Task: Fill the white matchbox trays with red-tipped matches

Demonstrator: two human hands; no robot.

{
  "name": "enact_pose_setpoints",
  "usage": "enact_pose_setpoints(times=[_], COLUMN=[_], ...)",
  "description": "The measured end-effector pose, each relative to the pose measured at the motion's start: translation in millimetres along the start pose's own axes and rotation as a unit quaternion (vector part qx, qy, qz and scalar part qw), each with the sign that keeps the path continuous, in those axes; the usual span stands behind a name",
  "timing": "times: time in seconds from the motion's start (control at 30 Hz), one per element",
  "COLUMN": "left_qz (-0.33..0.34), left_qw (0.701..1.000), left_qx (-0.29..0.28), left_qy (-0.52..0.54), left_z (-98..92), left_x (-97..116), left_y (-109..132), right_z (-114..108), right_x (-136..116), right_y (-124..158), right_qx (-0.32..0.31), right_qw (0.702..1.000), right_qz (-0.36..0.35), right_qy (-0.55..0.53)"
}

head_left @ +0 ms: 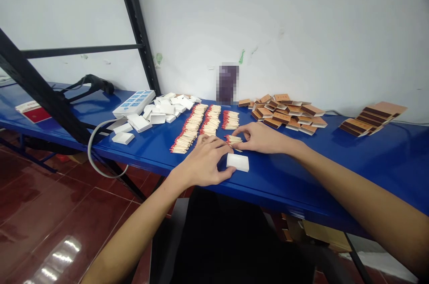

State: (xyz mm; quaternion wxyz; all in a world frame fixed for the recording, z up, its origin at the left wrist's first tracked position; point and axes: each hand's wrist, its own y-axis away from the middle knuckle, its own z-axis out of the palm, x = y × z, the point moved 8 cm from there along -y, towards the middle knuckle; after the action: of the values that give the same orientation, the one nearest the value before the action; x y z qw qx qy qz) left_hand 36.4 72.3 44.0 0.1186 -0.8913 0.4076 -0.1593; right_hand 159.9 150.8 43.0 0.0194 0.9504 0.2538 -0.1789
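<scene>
My left hand [208, 161] grips the left end of a small white matchbox tray [238, 163] near the table's front edge, its thumb below and fingers above. Just behind the tray, my right hand [264, 137] has its thumb and forefinger closed about a small bunch of red-headed matches [233, 139] at the table surface. Another short stack of matches [231, 120] lies farther back. Two long rows of matches, the left row [188, 129] and the middle row [211, 120], run toward the wall; my left fingers partly cover the middle one's near end.
White trays [160, 112] are heaped at the left beside a white-and-blue box [134, 102]. Brown matchbox sleeves [284, 112] form a pile at the right, with joined sleeves [372, 118] beyond. A black metal post [137, 24] rises behind the blue table [335, 158]. A grey cable [90, 150] loops over the edge.
</scene>
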Motion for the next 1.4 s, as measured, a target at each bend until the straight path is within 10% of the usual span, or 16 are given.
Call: enact_pose_setpoints(times=[0.57,1.4], left_qz=[0.009,0.005], left_qw=[1.000,1.000], left_qx=[0.003,0.014], left_qy=[0.008,-0.002], left_z=[0.0,-2.2], left_x=[0.6,0.9], left_y=[0.0,0.3], right_z=[-1.7,0.6], right_x=[-7.7,-7.5], right_y=[0.5,4.6], right_qx=[0.041,-0.056], right_qw=[0.997,0.997], right_qz=[-0.063,-0.035], right_qy=[0.012,-0.050])
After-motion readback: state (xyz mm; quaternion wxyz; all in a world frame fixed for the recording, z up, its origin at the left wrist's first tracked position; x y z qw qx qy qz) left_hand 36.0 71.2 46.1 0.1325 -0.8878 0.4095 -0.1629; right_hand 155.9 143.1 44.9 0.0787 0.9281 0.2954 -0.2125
